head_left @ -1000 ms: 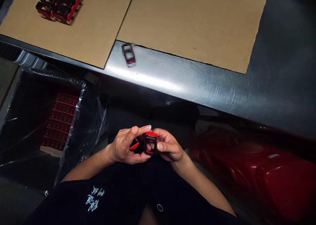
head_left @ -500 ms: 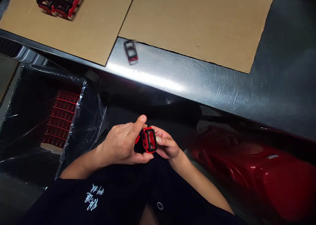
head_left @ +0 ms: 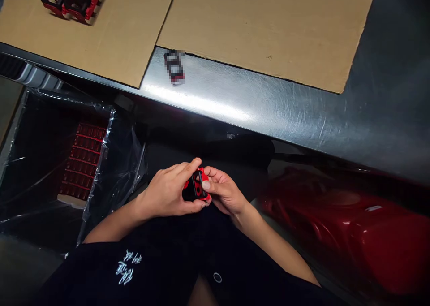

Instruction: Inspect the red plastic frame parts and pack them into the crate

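Between my two hands, in front of my dark shirt, is a small red-and-black plastic housing [head_left: 197, 186] with openings in its side. My left hand [head_left: 169, 188] is closed round its left side, with the thumb at the upper edge and a finger along the lower edge. From the other side my right hand [head_left: 224, 190] grips it, the thumb pressed on its red face and the fingers behind. My palms and fingers hide part of the housing.
Several similar red-and-black housings [head_left: 79, 3] stand on a cardboard sheet [head_left: 117, 37] at the upper left. A pixelated item [head_left: 174, 67] lies on the metal table [head_left: 228, 88]. A plastic-lined box [head_left: 112, 140] holds rows of red parts [head_left: 82, 160]. A glossy red object [head_left: 352, 234] is at right.
The housing has turned in my hands, so its open frame faces another way. My right thumb has moved left onto its red face. The view has shifted slightly.
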`<state>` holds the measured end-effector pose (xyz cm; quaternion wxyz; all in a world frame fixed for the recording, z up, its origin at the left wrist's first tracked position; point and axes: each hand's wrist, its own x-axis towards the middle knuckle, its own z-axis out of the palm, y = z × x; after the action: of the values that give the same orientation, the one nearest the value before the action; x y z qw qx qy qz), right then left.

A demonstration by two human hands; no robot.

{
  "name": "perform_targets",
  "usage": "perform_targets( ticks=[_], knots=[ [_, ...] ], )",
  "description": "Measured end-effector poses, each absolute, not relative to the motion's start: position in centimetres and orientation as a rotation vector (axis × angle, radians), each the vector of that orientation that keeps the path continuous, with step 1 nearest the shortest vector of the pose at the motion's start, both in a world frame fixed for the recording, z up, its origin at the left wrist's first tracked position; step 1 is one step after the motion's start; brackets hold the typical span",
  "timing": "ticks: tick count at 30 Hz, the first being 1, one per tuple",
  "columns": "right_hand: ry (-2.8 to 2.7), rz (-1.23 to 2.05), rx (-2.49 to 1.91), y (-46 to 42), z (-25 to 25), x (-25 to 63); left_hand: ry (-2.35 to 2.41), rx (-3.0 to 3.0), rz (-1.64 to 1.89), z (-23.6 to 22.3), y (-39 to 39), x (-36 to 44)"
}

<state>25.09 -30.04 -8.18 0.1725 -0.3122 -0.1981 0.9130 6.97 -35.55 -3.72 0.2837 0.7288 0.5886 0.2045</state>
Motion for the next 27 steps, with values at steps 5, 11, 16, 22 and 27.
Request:
perform_targets(
  ticks=[5, 11, 16, 22, 27],
  knots=[
    [-0.854, 2.444, -1.036, -29.5, -6.2, 24.7, 1.496, 1.849, 0.687, -4.6, -35.6, 6.8],
    [-0.997, 2.234, -1.034, -29.0, -5.2, 25.9, 1.241, 1.615, 1.321, -7.6, -35.8, 5.8],
    [-1.050, 2.367, -0.951, -29.4, -5.4, 26.1, 1.172, 1.567, 1.411, -8.2, -36.2, 6.0],
    [-1.027, 2.438, -0.930, -29.9, -5.8, 25.8, 1.213, 1.573, 1.308, -7.4, -36.3, 6.1],
    [-0.946, 2.475, -0.900, -30.1, -6.3, 25.8, 1.222, 1.481, 1.288, -7.8, -36.7, 6.2]
  ],
)
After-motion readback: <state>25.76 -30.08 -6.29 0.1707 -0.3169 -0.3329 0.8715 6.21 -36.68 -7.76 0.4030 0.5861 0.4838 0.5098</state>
